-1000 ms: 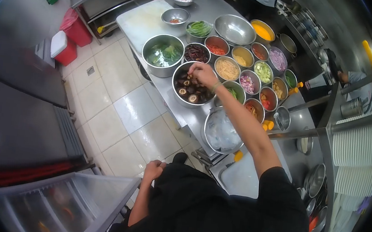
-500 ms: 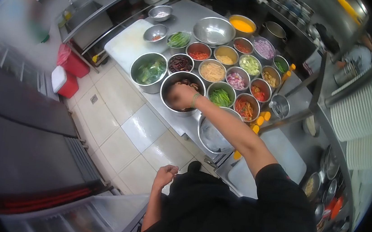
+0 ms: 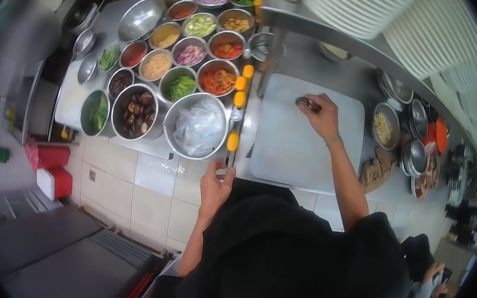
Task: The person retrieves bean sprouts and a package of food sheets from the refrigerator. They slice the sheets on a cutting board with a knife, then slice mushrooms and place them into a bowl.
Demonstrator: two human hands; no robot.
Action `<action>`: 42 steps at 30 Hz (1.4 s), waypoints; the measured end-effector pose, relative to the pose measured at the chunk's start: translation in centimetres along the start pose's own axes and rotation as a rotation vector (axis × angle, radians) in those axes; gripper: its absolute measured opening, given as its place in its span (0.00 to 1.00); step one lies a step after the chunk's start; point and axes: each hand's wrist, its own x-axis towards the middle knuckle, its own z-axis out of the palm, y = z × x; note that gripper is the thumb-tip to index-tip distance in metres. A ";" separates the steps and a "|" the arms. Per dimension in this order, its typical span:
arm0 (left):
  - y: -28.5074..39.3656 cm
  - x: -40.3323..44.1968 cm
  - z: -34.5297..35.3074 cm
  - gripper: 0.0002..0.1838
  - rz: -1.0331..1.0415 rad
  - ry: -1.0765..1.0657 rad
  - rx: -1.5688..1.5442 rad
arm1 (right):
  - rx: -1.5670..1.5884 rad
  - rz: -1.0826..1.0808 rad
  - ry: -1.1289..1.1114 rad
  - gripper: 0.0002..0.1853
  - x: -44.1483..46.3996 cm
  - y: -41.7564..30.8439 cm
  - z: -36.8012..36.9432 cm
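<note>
Over a white cutting board (image 3: 308, 150), my right hand (image 3: 323, 118) is closed around what looks like a dark brown mushroom (image 3: 308, 104). Similar brown mushrooms (image 3: 139, 112) fill a deep steel pot (image 3: 114, 123) to the left. My left hand (image 3: 215, 188) is held low by the counter's front edge, its fingers apart with nothing in them. Just above that hand stands a steel bowl (image 3: 169, 136) with clear plastic bags (image 3: 199, 126) inside; I cannot tell whether the fingertips touch its rim.
Several steel tubs of cut vegetables, among them green strips (image 3: 181, 89) and red-orange strips (image 3: 220, 81), crowd the left counter. Yellow-capped bottles (image 3: 233, 141) line the board's left side. Above hangs a shelf with stacked white plates (image 3: 346, 9). Bowls (image 3: 385, 126) and a brown cloth (image 3: 377, 169) lie right.
My right hand has come out of the mushroom pot and moved right, over the cutting board, holding a mushroom. My left hand has risen toward the counter edge. The view has turned right.
</note>
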 end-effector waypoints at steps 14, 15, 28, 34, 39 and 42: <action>8.4 5.9 5.5 0.18 0.073 0.149 0.445 | -0.298 0.048 0.197 0.39 -13.7 9.6 -5.1; 8.3 5.7 4.9 0.16 0.208 0.247 0.529 | -0.306 0.054 0.242 0.39 -13.5 9.6 -5.2; 26.7 -8.0 -3.2 0.13 0.690 0.516 0.152 | -0.525 -0.059 -0.040 0.17 -10.4 11.0 -3.4; 15.3 -2.7 1.5 0.14 0.414 0.007 0.068 | -0.329 -0.040 0.051 0.19 -12.4 8.0 -1.9; 10.8 -1.8 2.4 0.18 -0.198 -0.265 0.165 | -0.015 -0.093 0.007 0.21 -15.7 7.8 2.1; 9.9 -0.5 6.0 0.26 -0.373 -0.514 0.305 | -0.006 -0.125 0.088 0.19 -16.4 7.0 2.0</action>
